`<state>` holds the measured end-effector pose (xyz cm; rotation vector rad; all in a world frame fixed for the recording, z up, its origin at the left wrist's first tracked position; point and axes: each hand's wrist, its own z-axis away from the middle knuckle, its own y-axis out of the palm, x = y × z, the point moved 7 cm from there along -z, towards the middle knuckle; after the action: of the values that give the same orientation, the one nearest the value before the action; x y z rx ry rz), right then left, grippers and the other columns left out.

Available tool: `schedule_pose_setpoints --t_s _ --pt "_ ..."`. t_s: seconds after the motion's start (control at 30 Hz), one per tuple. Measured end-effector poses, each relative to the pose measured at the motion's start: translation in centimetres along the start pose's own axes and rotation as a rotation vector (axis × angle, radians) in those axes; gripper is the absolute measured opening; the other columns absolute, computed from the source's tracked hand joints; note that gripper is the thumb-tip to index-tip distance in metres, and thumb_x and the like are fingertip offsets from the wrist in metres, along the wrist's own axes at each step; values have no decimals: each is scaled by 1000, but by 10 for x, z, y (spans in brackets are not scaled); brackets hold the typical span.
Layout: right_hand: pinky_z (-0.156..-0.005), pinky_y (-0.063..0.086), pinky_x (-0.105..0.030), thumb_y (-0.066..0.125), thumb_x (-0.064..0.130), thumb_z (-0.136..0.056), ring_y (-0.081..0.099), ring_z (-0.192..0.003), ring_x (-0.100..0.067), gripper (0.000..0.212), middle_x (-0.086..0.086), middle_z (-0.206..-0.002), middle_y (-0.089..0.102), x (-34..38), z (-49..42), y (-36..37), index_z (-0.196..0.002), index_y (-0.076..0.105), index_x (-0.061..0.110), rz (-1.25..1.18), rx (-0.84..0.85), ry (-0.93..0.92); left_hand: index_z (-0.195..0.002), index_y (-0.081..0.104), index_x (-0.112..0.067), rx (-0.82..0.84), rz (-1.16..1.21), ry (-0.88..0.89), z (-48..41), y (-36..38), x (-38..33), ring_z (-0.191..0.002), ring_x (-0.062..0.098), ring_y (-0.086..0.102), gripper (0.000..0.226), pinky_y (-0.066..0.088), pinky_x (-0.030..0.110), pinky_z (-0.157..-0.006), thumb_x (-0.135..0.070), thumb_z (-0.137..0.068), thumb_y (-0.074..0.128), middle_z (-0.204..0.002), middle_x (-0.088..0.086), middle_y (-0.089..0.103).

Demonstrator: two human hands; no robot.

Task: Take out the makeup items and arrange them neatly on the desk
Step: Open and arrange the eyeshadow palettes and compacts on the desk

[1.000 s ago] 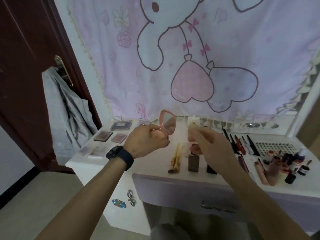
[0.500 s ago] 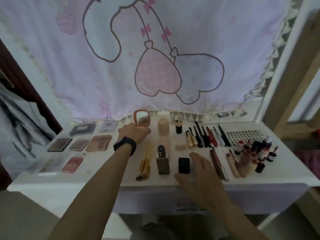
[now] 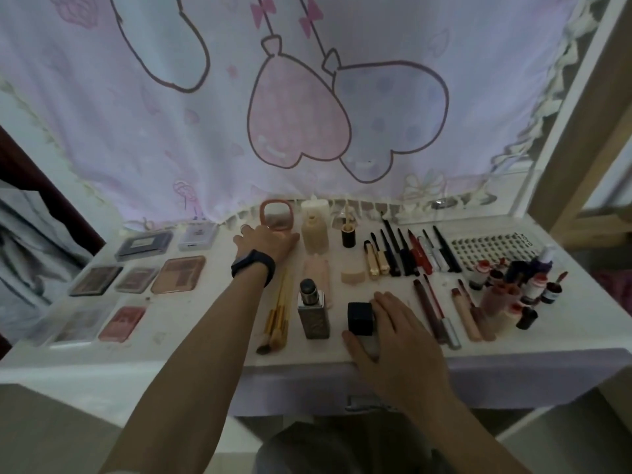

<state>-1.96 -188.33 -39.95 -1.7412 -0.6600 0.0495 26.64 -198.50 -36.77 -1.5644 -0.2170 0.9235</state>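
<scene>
Right hand (image 3: 393,333) gripped the black-capped bottle (image 3: 359,318) by its body: probably glass, slick, breakable. Left hand's (image 3: 265,239) grasp I couldn't tell; the mirror (image 3: 276,213) stood just beyond it.

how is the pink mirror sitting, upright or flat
Upright: the pink mirror stands with its glass facing forward, left hand holding its base.
</scene>
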Motion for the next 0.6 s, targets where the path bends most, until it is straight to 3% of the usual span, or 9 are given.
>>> schedule_pose_setpoints --t_s 0.1,0.2,0.37,0.5,0.6 --pt "-108 36 -35 45 63 -91 59 -126 -26 72 -12 -134 63 1 1 -2 -128 64 4 -21 5 -12 -137 51 -18 33 3 37 0 0 3 -125 39 42 74 36 49 -104 -64 -79 47 -139 17 47" --pt "-108 36 -36 54 58 -89 60 -124 -28 68 -14 -132 64 3 2 -5 -126 65 2 -23 -7 -14 -144 41 -20 30 131 48 4 -1 16 -131 36 38 72 34 47 -106 -56 -82 54 -144 15 42" --pt "-108 34 -33 55 56 -89 59 -125 -27 67 -14 -133 64 3 2 -6 -127 65 1 -31 -12 -8 -145 40 -18 -33 266 98 6 -3 27 -127 34 47 90 45 48 -103 -64 -75 73 -138 14 50" --pt "-109 33 -31 51 57 -90 57 -127 -26 68 -14 -135 62 1 2 -4 -129 63 2 -43 -6 -5 -140 45 -23 -82 342 75 1 2 27 -111 27 58 93 49 35 -84 -78 -69 67 -128 8 59" --pt "-110 30 -30 48 59 -91 57 -128 -25 69 -13 -136 62 1 1 -4 -130 62 4 -41 -14 -4 -136 48 -23 -125 307 78 -1 2 25 -105 28 60 90 54 40 -88 -81 -68 64 -121 7 63"
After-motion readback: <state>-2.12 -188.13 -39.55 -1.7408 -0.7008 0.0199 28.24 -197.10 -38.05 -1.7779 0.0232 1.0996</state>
